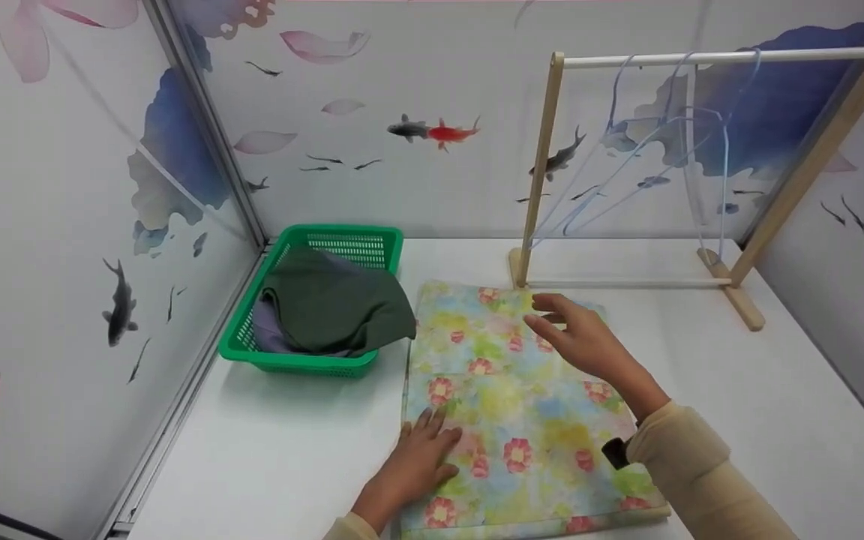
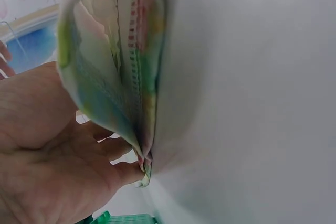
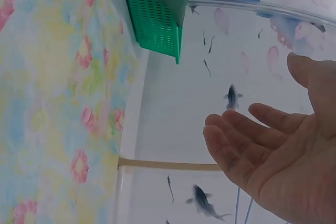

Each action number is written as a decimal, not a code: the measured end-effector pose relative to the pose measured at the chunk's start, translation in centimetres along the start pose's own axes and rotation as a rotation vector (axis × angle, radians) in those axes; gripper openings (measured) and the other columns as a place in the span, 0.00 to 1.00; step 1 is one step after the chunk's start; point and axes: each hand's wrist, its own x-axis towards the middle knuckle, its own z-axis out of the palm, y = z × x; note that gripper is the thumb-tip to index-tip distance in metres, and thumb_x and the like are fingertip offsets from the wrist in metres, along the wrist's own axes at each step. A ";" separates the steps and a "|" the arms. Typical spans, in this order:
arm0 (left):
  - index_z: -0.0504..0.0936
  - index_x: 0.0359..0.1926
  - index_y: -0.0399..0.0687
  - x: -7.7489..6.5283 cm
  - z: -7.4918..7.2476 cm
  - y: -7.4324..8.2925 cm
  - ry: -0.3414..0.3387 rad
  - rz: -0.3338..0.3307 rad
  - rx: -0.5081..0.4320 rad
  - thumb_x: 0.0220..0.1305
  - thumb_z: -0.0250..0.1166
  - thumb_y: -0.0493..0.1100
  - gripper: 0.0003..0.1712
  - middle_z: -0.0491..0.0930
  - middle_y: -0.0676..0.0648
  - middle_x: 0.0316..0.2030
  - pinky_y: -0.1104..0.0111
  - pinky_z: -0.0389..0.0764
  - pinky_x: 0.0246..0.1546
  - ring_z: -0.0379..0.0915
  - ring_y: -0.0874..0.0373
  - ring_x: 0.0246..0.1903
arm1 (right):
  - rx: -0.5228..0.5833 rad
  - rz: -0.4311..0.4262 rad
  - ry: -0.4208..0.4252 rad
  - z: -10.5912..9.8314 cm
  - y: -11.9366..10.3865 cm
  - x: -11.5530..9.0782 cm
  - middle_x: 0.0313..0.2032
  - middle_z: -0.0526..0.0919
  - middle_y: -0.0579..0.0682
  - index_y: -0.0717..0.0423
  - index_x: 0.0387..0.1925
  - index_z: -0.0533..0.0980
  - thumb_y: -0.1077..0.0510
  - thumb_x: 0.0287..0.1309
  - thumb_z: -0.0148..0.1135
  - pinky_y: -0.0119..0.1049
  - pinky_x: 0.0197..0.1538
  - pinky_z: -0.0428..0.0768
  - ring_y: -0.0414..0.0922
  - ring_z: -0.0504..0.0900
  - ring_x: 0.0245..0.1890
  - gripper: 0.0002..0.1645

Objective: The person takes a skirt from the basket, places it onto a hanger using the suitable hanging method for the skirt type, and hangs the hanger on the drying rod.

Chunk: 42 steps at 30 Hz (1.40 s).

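Note:
A folded floral cloth (image 1: pixel 522 405) in yellow, blue and pink lies flat on the white table. My left hand (image 1: pixel 417 457) rests on its left edge with the fingers spread. In the left wrist view the fingers of that hand (image 2: pixel 68 145) lie along the cloth's layered side, where the folds (image 2: pixel 139 66) gape. Above the far part of the cloth hovers my right hand (image 1: pixel 582 337), fingers loosely bent and holding nothing. The right wrist view shows the same hand (image 3: pixel 273 145) palm up to the camera, apart from the cloth (image 3: pixel 63 103).
A green plastic basket (image 1: pixel 304 364) stands at the back left, with a dark green cloth (image 1: pixel 334 300) and a purple one inside. Behind the floral cloth, at the back right, a wooden rack (image 1: pixel 541 165) carries several light blue hangers (image 1: pixel 724 180). Printed walls enclose the table.

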 end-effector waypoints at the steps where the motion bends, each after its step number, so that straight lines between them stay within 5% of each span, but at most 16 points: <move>1: 0.64 0.65 0.60 0.0 0.0 0.0 0.001 -0.001 0.000 0.62 0.58 0.56 0.31 0.46 0.45 0.69 0.45 0.45 0.60 0.35 0.49 0.68 | 0.004 0.010 0.011 -0.1 0.0 0.5 0.58 0.69 0.55 0.53 0.64 0.61 0.36 0.61 0.48 0.51 0.51 0.71 0.52 0.71 0.55 0.37; 10: 0.63 0.65 0.61 -0.5 -0.2 -0.3 -0.036 -0.022 -0.006 0.61 0.58 0.56 0.31 0.45 0.46 0.70 0.45 0.47 0.60 0.37 0.48 0.68 | 0.145 0.199 -0.004 -0.7 0.7 4.1 0.60 0.66 0.59 0.60 0.67 0.54 0.31 0.58 0.46 0.46 0.49 0.73 0.53 0.70 0.57 0.48; 17: 0.62 0.65 0.60 -0.2 -0.4 -0.1 -0.019 -0.002 0.008 0.63 0.56 0.56 0.31 0.44 0.45 0.70 0.45 0.47 0.60 0.36 0.48 0.68 | 0.638 0.383 -0.002 -2.1 -0.6 7.6 0.66 0.52 0.61 0.63 0.69 0.43 0.31 0.55 0.50 0.44 0.50 0.73 0.54 0.66 0.59 0.55; 20: 0.62 0.66 0.61 0.0 -0.4 0.1 -0.024 -0.008 0.006 0.63 0.56 0.56 0.31 0.44 0.46 0.70 0.45 0.47 0.60 0.35 0.49 0.68 | 0.749 0.428 0.031 -2.4 -1.1 8.7 0.67 0.49 0.62 0.63 0.69 0.39 0.33 0.55 0.52 0.44 0.52 0.72 0.55 0.65 0.60 0.57; 27: 0.62 0.65 0.62 0.0 -0.5 0.2 -0.020 -0.027 0.008 0.62 0.56 0.57 0.31 0.45 0.47 0.70 0.47 0.46 0.61 0.35 0.50 0.68 | 0.850 0.471 0.080 -2.4 -1.2 10.5 0.67 0.46 0.63 0.61 0.69 0.38 0.32 0.52 0.55 0.45 0.53 0.71 0.54 0.67 0.58 0.59; 33: 0.64 0.64 0.60 -0.1 -0.5 0.4 -0.005 -0.022 0.012 0.62 0.58 0.56 0.30 0.46 0.47 0.69 0.47 0.47 0.61 0.37 0.50 0.68 | 0.785 0.486 0.053 -1.8 -1.0 11.1 0.67 0.46 0.61 0.63 0.69 0.34 0.32 0.53 0.53 0.44 0.52 0.71 0.54 0.65 0.59 0.61; 38: 0.64 0.64 0.59 -0.1 -0.6 0.6 0.008 -0.008 0.025 0.62 0.57 0.56 0.30 0.47 0.46 0.69 0.47 0.48 0.60 0.38 0.49 0.68 | 0.774 0.529 0.109 -1.9 -0.4 12.1 0.66 0.51 0.61 0.61 0.69 0.30 0.31 0.54 0.51 0.43 0.54 0.70 0.53 0.67 0.58 0.61; 42: 0.64 0.65 0.59 -0.3 -0.7 0.6 0.020 -0.013 0.030 0.62 0.58 0.55 0.30 0.47 0.46 0.69 0.47 0.48 0.60 0.38 0.49 0.68 | 0.882 0.507 0.090 -2.5 -0.2 12.4 0.67 0.49 0.62 0.59 0.69 0.29 0.34 0.53 0.55 0.41 0.53 0.71 0.52 0.68 0.57 0.62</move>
